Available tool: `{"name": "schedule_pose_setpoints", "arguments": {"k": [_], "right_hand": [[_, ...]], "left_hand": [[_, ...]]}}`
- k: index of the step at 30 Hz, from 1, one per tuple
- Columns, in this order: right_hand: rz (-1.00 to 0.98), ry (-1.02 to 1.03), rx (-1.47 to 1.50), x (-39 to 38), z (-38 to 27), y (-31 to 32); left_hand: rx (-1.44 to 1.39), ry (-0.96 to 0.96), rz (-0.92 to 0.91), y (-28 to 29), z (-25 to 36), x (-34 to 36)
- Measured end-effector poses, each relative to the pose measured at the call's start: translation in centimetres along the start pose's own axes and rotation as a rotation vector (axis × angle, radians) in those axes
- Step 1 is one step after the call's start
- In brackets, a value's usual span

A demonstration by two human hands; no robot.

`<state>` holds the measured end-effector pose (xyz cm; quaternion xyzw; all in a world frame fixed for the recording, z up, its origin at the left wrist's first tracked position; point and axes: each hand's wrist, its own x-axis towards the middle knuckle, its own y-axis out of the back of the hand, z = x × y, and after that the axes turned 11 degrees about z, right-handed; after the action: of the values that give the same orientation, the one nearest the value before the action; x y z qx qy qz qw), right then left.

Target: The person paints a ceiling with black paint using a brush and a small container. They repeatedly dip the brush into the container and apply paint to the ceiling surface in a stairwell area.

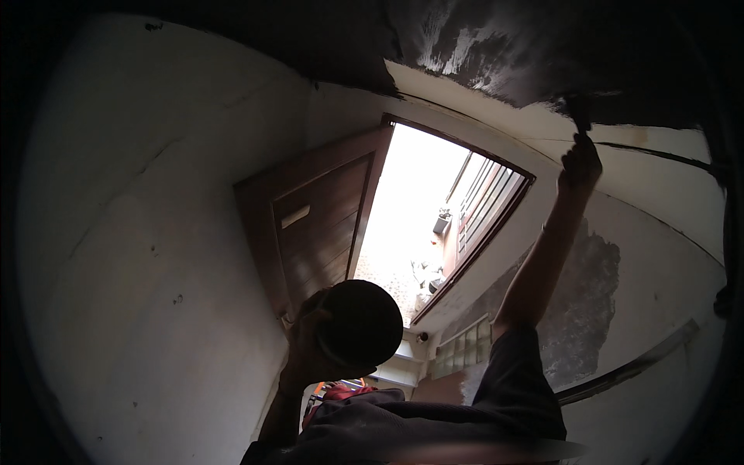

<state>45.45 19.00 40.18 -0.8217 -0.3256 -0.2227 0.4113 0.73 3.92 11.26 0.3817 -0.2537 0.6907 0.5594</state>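
My left hand [306, 349] grips a round dark container [359, 325] at chest height, its contents too dark to make out. My right hand [580, 163] is raised high at the upper right, closed round the handle of a dark paintbrush [580, 112]. The bristles touch the overhead surface [504, 62], which has dark, streaky paint with lighter patches showing through. Just below the brush runs the ragged edge where dark paint meets a pale band [480, 93].
An open brown wooden door [310, 217] stands beside a bright doorway [407, 194], with a barred window [484, 201] beyond. Pale walls [139, 271] enclose the space. Steps [399, 372] and a red item [341, 393] show low behind my body.
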Motion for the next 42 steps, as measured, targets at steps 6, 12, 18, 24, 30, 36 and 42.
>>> {"name": "schedule_pose_setpoints", "arguments": {"k": [6, 12, 18, 24, 30, 36, 42], "right_hand": [[0.144, 0.268, 0.137, -8.8, -2.8, 0.5], [0.032, 0.076, 0.279, -2.9, 6.8, -2.4], [0.199, -0.060, -0.173, 0.6, 18.8, -0.3], [0.236, -0.197, -0.366, 0.7, 19.5, 2.3], [-0.086, -0.093, 0.047, 2.4, 0.6, -0.2], [-0.029, 0.260, 0.029, -6.5, -10.4, 0.0], [0.048, 0.441, 0.142, -8.6, -10.8, -1.1]], "left_hand": [[0.017, -0.006, 0.006, 0.1, -0.2, 0.0], [0.041, -0.014, 0.019, 0.3, -0.5, 0.3], [0.057, -0.024, 0.030, 0.6, -0.9, 0.4], [0.049, -0.038, 0.043, 0.6, -0.9, 0.9], [0.064, 0.027, -0.007, 0.7, -0.1, 0.8], [0.008, -0.002, 0.035, 0.9, -1.0, -0.2], [-0.006, -0.005, 0.030, 1.2, -1.1, -0.4]]}}
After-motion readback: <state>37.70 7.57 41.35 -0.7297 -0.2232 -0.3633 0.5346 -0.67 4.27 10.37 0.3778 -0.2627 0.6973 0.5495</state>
